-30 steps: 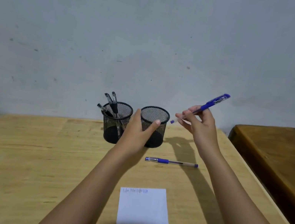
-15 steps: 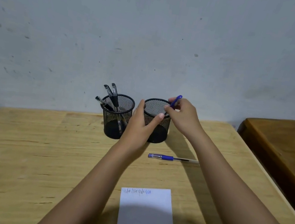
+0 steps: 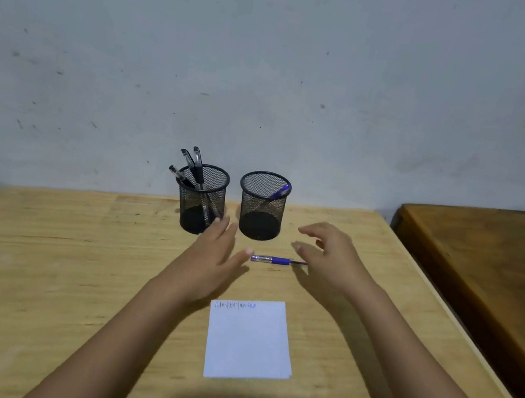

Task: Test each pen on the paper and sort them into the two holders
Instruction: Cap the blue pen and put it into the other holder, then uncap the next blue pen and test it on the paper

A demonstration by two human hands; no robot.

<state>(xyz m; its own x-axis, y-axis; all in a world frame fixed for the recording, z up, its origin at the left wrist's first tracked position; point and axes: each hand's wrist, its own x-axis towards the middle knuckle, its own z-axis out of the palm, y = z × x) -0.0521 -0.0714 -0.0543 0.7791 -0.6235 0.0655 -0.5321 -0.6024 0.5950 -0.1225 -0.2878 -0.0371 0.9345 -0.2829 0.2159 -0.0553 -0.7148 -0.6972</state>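
Two black mesh holders stand near the wall. The left holder has three black pens leaning in it. A blue pen leans inside the right holder. Another blue pen lies on the table in front of the right holder. My left hand is open and empty, just left of that pen's tip. My right hand hovers open over the pen's right end, which it hides. A white notepad with scribbles along its top edge lies nearer to me.
The wooden table ends at a grey wall behind the holders. A darker wooden table stands to the right across a narrow gap.
My right hand dropped the blue pen into the right holder and came back down over the pen on the table. My left hand let go of the right holder and drew back.
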